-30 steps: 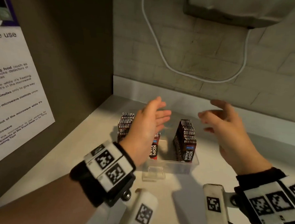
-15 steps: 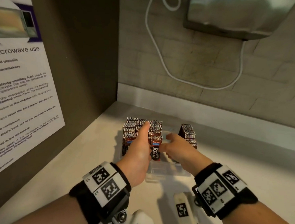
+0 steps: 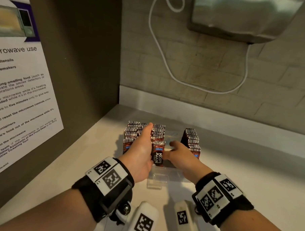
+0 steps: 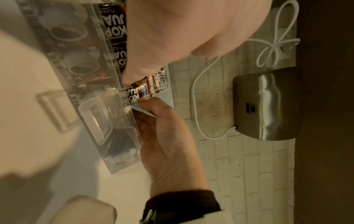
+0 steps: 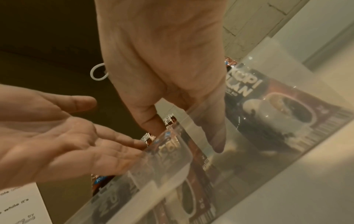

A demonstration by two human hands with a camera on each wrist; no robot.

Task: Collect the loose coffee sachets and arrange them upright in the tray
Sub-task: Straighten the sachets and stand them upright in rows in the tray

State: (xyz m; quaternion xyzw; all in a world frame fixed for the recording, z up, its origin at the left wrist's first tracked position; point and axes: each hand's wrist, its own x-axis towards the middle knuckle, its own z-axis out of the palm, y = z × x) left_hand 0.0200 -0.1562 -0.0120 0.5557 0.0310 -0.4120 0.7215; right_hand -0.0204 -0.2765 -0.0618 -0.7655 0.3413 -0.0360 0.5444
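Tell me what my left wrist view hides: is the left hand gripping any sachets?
Observer: No. The left hand lies straight-fingered against the sachets at the tray's left end.
Operator: And the right hand's fingers?
Observer: The right hand points its fingers down inside the tray. They seem to hold nothing.
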